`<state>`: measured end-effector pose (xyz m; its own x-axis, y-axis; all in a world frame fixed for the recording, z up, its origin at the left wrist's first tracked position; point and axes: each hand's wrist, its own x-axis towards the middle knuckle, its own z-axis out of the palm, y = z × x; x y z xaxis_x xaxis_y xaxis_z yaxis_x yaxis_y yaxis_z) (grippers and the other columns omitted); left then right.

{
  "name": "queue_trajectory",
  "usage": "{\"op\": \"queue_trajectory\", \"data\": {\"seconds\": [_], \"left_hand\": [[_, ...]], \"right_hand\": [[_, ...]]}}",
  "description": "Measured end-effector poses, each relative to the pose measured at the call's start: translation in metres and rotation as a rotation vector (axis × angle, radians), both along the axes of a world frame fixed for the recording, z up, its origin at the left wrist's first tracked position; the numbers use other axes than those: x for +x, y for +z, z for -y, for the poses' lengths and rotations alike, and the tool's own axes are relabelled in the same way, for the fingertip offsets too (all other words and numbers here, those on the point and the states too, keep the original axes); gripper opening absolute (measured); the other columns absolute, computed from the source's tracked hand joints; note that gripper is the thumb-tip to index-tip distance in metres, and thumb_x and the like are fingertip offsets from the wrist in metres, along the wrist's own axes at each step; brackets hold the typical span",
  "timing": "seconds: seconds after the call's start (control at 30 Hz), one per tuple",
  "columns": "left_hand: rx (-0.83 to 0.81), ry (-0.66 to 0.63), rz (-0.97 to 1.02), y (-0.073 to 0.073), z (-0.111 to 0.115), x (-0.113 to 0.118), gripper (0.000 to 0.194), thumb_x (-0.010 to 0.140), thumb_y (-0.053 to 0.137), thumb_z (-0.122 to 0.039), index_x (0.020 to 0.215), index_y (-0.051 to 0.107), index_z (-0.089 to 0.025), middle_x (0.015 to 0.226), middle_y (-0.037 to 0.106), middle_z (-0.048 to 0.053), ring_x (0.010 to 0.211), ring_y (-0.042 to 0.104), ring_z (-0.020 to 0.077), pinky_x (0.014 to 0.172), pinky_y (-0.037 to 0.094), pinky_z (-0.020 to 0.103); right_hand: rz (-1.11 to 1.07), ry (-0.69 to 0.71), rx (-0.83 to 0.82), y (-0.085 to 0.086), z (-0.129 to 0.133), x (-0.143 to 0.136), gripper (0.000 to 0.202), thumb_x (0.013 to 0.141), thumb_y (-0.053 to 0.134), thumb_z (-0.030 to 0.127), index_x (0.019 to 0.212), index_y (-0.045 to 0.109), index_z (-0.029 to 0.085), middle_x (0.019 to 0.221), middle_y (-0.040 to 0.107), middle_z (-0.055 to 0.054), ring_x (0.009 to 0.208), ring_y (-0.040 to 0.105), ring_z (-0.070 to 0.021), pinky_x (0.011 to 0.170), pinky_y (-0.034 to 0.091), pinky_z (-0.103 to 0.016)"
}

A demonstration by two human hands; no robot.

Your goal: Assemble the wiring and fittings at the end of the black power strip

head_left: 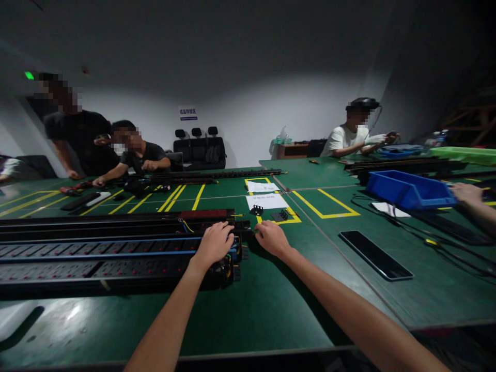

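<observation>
Long black power strips (135, 249) with rows of sockets and blue edging lie side by side on the green table, their wired ends pointing right. My left hand (217, 244) is closed over a black strip housing (186, 227) near its right end, fingers bent across it. Just past that end, my right hand (273, 238) has its fingers curled together close to the black end piece (245, 226). Whatever its fingertips pinch is hidden. Two small black brackets (279, 216) lie beyond my right hand, by printed paper sheets (267, 201).
A dark phone (375, 254) lies to the right. Behind it are a blue bin (406, 190), black cables (437, 245) and another person's hand (467, 193). Co-workers sit and stand across the table. A white object (17, 320) lies at the near left.
</observation>
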<state>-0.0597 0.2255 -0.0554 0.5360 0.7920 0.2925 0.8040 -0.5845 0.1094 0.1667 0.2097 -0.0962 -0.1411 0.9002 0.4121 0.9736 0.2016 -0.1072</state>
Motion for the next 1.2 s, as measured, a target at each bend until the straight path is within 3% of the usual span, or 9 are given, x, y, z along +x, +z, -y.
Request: {"op": "queue_trajectory", "data": {"seconds": [0.17, 0.37, 0.57, 0.77, 1.2], "left_hand": [[0.009, -0.002, 0.005, -0.001, -0.0008, 0.0001, 0.041, 0.099, 0.038, -0.034, 0.129, 0.062, -0.021, 0.143, 0.056, 0.009, 0.134, 0.047, 0.0263, 0.112, 0.037, 0.046], [0.011, -0.002, 0.008, -0.0021, -0.0017, 0.0003, 0.041, 0.099, 0.038, -0.034, 0.13, 0.062, -0.021, 0.143, 0.056, 0.009, 0.134, 0.047, 0.0264, 0.112, 0.036, 0.046], [0.026, -0.007, -0.001, -0.0023, -0.0021, 0.0, 0.042, 0.099, 0.038, -0.034, 0.13, 0.062, -0.02, 0.142, 0.056, 0.009, 0.133, 0.047, 0.0259, 0.112, 0.036, 0.045], [0.025, -0.006, -0.004, -0.0025, -0.0024, 0.0001, 0.042, 0.099, 0.038, -0.034, 0.13, 0.062, -0.021, 0.142, 0.056, 0.009, 0.133, 0.048, 0.0256, 0.112, 0.037, 0.045], [0.025, 0.0, -0.022, 0.0006, 0.0002, 0.001, 0.042, 0.099, 0.039, -0.032, 0.131, 0.062, -0.019, 0.142, 0.056, 0.009, 0.134, 0.048, 0.0262, 0.113, 0.037, 0.044]], "right_hand": [[-0.017, 0.022, 0.051, -0.0008, 0.0006, 0.0008, 0.023, 0.09, 0.05, 0.018, 0.102, 0.07, 0.019, 0.096, 0.067, -0.008, 0.096, 0.056, -0.0207, 0.086, 0.038, -0.029], [0.019, -0.03, -0.046, 0.0021, -0.0005, -0.0013, 0.021, 0.09, 0.05, 0.018, 0.09, 0.071, 0.019, 0.09, 0.068, -0.008, 0.089, 0.058, -0.0207, 0.079, 0.039, -0.028], [0.003, -0.016, -0.01, 0.001, 0.0012, -0.0022, 0.021, 0.089, 0.05, 0.018, 0.099, 0.068, 0.019, 0.095, 0.069, -0.009, 0.092, 0.058, -0.0208, 0.08, 0.038, -0.028], [0.016, -0.025, -0.025, -0.0004, -0.0005, -0.0011, 0.019, 0.09, 0.05, 0.019, 0.09, 0.069, 0.019, 0.09, 0.068, -0.008, 0.089, 0.057, -0.0209, 0.079, 0.038, -0.029], [-0.039, -0.007, 0.049, -0.0025, 0.0011, -0.0016, 0.031, 0.086, 0.05, 0.015, 0.115, 0.062, 0.018, 0.099, 0.065, -0.009, 0.095, 0.057, -0.0216, 0.084, 0.038, -0.029]]}}
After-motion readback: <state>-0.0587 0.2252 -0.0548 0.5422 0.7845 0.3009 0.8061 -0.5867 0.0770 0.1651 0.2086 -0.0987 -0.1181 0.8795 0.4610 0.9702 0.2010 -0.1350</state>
